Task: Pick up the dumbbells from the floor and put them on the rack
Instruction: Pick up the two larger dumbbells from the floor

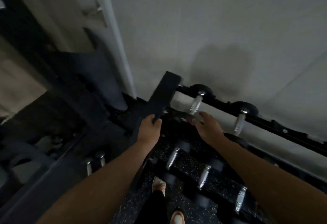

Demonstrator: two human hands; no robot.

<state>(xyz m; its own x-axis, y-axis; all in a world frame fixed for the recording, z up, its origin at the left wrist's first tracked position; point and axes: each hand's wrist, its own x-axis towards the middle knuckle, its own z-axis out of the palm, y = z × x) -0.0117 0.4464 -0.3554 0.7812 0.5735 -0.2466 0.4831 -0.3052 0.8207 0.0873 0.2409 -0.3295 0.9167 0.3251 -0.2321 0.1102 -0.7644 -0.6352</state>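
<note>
Just beyond the fingers of both hands, the rack (230,107) is running along the pale wall (212,29), and two dumbbells are resting on its top rail: one (195,106) directly ahead of the right hand's fingertips, another (238,123) further to the right of them. The left hand (149,129) is curling its fingers (155,120) around the lower end of the rack's dark upright post (162,98), gripping it. The right hand (206,126) is hovering with loose, spread fingers (203,115), holding nothing, just short of the nearer racked dumbbell's handle; whether it is touching the rack is hard to tell through the blur.

Below and behind the fingers, closer to the person, three more dumbbells are showing chrome handles above the speckled black floor (134,206): one (172,158) under the gap between the wrists, one (204,176) beneath the right forearm, and one (240,199) further right and nearer. It is unclear whether these are lying on the floor or on a lower tier. Two shoes (159,184) are standing near the bottom edge
</note>
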